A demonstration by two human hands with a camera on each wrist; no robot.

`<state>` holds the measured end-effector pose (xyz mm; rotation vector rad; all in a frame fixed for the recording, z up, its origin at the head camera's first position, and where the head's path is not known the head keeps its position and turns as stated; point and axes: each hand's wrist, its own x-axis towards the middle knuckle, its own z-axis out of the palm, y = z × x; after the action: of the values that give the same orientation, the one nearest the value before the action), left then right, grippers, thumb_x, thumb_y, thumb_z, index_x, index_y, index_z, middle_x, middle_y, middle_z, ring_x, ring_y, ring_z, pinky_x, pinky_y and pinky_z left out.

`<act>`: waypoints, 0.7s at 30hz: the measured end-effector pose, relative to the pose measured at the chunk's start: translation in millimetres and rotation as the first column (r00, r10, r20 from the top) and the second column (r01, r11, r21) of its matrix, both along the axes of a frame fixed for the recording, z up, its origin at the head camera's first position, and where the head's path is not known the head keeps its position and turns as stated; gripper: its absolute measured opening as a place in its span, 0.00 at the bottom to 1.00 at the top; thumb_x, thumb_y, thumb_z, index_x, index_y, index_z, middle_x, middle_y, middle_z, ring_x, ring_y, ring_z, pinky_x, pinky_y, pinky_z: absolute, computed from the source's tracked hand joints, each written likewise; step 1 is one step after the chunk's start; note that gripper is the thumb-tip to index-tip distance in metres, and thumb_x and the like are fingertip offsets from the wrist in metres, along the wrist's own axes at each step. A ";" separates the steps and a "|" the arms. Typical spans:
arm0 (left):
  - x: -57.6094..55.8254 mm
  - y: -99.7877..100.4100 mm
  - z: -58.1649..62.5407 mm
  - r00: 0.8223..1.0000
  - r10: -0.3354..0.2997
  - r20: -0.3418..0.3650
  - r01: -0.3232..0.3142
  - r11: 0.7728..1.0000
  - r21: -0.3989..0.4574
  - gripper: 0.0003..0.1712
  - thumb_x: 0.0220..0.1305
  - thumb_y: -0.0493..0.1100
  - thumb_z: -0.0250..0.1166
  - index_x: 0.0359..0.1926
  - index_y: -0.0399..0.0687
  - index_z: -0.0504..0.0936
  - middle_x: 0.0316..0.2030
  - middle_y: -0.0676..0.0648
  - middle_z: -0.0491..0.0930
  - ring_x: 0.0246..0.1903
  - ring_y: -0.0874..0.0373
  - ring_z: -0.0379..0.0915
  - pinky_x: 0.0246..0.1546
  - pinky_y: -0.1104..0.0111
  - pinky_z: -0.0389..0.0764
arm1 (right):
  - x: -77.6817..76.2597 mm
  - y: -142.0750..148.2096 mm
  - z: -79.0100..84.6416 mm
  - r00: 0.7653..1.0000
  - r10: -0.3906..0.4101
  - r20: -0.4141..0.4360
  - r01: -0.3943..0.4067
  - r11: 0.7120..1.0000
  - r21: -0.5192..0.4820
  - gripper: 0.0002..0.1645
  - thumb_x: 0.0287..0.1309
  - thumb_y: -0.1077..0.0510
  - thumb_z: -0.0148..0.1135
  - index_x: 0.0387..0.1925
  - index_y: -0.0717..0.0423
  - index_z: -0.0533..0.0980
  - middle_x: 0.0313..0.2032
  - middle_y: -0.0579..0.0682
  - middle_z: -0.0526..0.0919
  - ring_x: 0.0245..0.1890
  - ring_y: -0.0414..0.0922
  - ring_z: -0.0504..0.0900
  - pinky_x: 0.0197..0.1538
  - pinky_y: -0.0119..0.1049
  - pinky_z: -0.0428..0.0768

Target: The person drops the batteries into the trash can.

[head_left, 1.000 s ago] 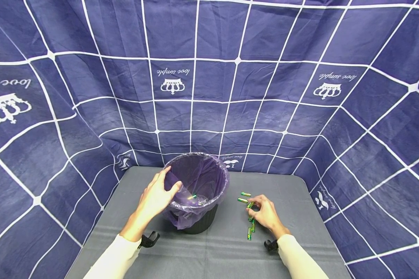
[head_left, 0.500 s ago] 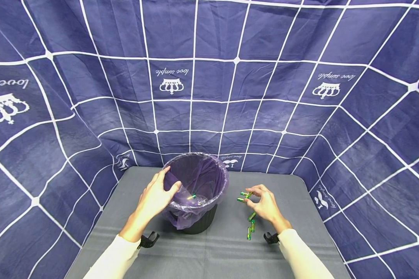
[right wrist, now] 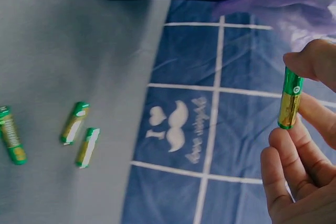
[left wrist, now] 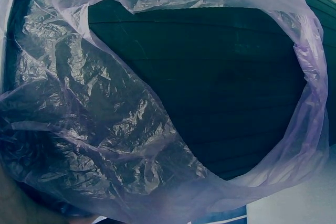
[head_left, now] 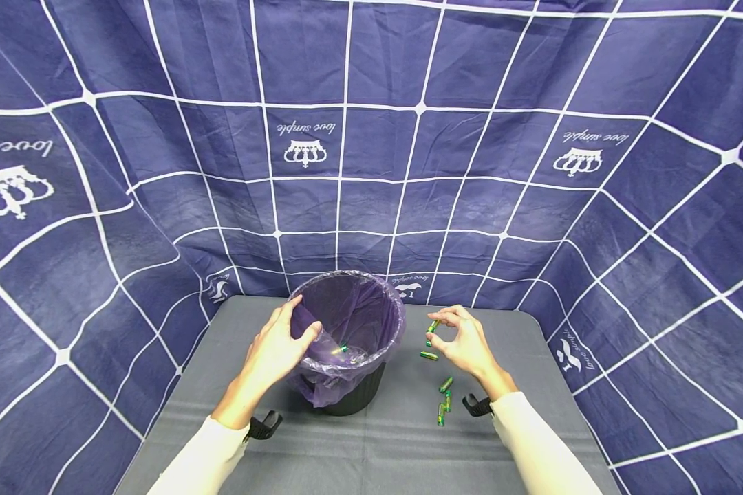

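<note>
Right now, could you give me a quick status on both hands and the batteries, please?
Left hand grips the bin liner rim. Right hand pinches one battery, lifted. Loose batteries on table. Nothing blocking the bin.

Six batteries [head_left: 429, 355]; one bin [head_left: 349, 399]; one liner [head_left: 353, 316]; two hands [head_left: 275, 350].

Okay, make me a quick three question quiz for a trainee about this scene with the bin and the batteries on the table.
1. True or false: the right hand pinches a green battery above the table.
2. What does the left hand grip? A) a battery B) the rim of the bin with its purple liner C) the backdrop cloth
3. In the head view, how many batteries lie loose on the table?

Key
1. True.
2. B.
3. Five: two near the right hand, three closer to the person.
</note>
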<state>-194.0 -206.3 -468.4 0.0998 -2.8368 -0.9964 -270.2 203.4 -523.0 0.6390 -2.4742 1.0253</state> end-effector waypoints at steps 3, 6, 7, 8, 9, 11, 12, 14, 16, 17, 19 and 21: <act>0.1 0.4 0.3 1.000 0.000 -0.002 0.000 1.000 -0.002 0.49 0.83 0.71 0.63 0.94 0.63 0.61 0.89 0.38 0.68 0.81 0.22 0.73 0.73 0.22 0.76 | -0.7 -5.3 13.3 1.000 0.011 -0.001 -0.011 1.000 -0.007 0.25 0.58 0.61 0.89 0.58 0.56 0.93 0.54 0.52 0.92 0.53 0.54 0.94 0.61 0.52 0.94; 0.1 0.3 0.3 1.000 0.000 -0.001 0.000 1.000 -0.003 0.49 0.83 0.71 0.63 0.94 0.63 0.61 0.89 0.38 0.68 0.81 0.22 0.73 0.73 0.22 0.77 | -1.3 -11.2 26.3 1.000 0.018 -0.004 -0.018 1.000 -0.007 0.25 0.58 0.60 0.89 0.58 0.53 0.94 0.55 0.50 0.92 0.55 0.51 0.93 0.62 0.53 0.93; 0.2 0.3 0.3 1.000 0.000 -0.001 0.000 1.000 -0.002 0.49 0.83 0.71 0.63 0.94 0.63 0.61 0.89 0.38 0.68 0.81 0.22 0.73 0.73 0.22 0.77 | -1.2 -13.1 31.1 1.000 0.023 -0.007 -0.024 1.000 -0.009 0.25 0.58 0.61 0.89 0.58 0.53 0.94 0.55 0.50 0.92 0.56 0.51 0.93 0.62 0.54 0.93; 0.2 0.2 0.2 1.000 -0.001 0.000 0.001 1.000 -0.001 0.49 0.83 0.71 0.63 0.94 0.63 0.61 0.89 0.38 0.68 0.81 0.22 0.73 0.73 0.22 0.77 | -1.0 -15.2 35.9 1.000 0.027 -0.009 -0.027 1.000 -0.011 0.25 0.58 0.61 0.88 0.59 0.53 0.94 0.55 0.50 0.92 0.56 0.51 0.93 0.62 0.54 0.93; 0.3 0.1 0.1 1.000 -0.001 -0.001 0.001 1.000 -0.002 0.49 0.83 0.71 0.63 0.94 0.63 0.61 0.89 0.37 0.68 0.81 0.22 0.73 0.73 0.22 0.77 | -0.9 -17.3 40.6 0.999 0.030 -0.012 -0.031 0.999 -0.013 0.25 0.58 0.61 0.88 0.59 0.52 0.94 0.55 0.50 0.92 0.56 0.51 0.93 0.63 0.54 0.93; 0.2 0.0 0.1 1.000 -0.003 -0.003 0.003 1.000 -0.002 0.49 0.83 0.71 0.63 0.94 0.62 0.61 0.89 0.37 0.68 0.81 0.22 0.73 0.74 0.23 0.76 | -1.3 -22.1 49.3 0.999 0.041 -0.024 -0.042 0.999 -0.019 0.24 0.59 0.61 0.88 0.58 0.52 0.94 0.55 0.50 0.92 0.56 0.51 0.93 0.63 0.54 0.93; 0.3 0.0 0.1 1.000 -0.003 -0.003 0.003 1.000 -0.002 0.49 0.83 0.71 0.63 0.94 0.62 0.61 0.89 0.37 0.68 0.82 0.23 0.73 0.74 0.23 0.76 | -1.3 -24.6 53.6 0.998 0.047 -0.030 -0.047 0.999 -0.021 0.24 0.59 0.62 0.88 0.58 0.53 0.94 0.55 0.51 0.92 0.56 0.51 0.93 0.63 0.54 0.93; 0.6 0.1 0.3 1.000 -0.005 -0.004 0.005 1.000 -0.003 0.49 0.83 0.70 0.63 0.94 0.62 0.61 0.89 0.37 0.68 0.82 0.23 0.72 0.75 0.23 0.76 | -1.6 -29.9 62.4 0.998 0.056 -0.040 -0.057 0.998 -0.021 0.24 0.60 0.62 0.88 0.58 0.52 0.94 0.55 0.51 0.91 0.55 0.51 0.93 0.63 0.54 0.93; 1.0 0.2 0.6 1.000 -0.005 -0.002 0.005 1.000 -0.002 0.49 0.83 0.70 0.63 0.94 0.61 0.61 0.89 0.37 0.67 0.82 0.23 0.72 0.75 0.23 0.76 | -1.0 -35.8 72.4 0.996 0.071 -0.044 -0.072 0.997 -0.021 0.24 0.60 0.61 0.88 0.59 0.52 0.94 0.56 0.51 0.91 0.55 0.52 0.94 0.63 0.55 0.93; 1.3 0.4 0.9 1.000 -0.005 -0.001 0.005 1.000 -0.001 0.49 0.83 0.70 0.63 0.94 0.61 0.61 0.89 0.37 0.67 0.82 0.22 0.72 0.75 0.23 0.76 | -0.6 -38.8 77.4 0.996 0.076 -0.047 -0.077 0.997 -0.017 0.24 0.60 0.61 0.88 0.59 0.52 0.94 0.56 0.51 0.91 0.55 0.53 0.94 0.63 0.55 0.93; 1.7 0.7 1.4 1.000 -0.005 0.001 0.005 1.000 0.002 0.49 0.83 0.70 0.63 0.94 0.61 0.61 0.89 0.37 0.68 0.81 0.22 0.73 0.74 0.23 0.76 | 0.7 -45.5 88.1 0.994 0.090 -0.055 -0.091 0.996 -0.009 0.25 0.60 0.60 0.88 0.59 0.52 0.94 0.56 0.50 0.91 0.55 0.53 0.94 0.63 0.55 0.93; 2.0 0.9 1.9 1.000 -0.004 0.003 0.004 1.000 0.006 0.49 0.83 0.70 0.63 0.94 0.61 0.61 0.89 0.37 0.67 0.81 0.22 0.73 0.74 0.23 0.76 | 2.0 -52.2 98.5 0.992 0.106 -0.065 -0.107 0.994 0.001 0.24 0.60 0.60 0.88 0.59 0.51 0.94 0.56 0.50 0.91 0.55 0.53 0.95 0.63 0.54 0.93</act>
<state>-191.9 -205.4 -466.4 0.0961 -2.8384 -1.0062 -268.1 151.3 -424.5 0.7986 -2.4045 1.0291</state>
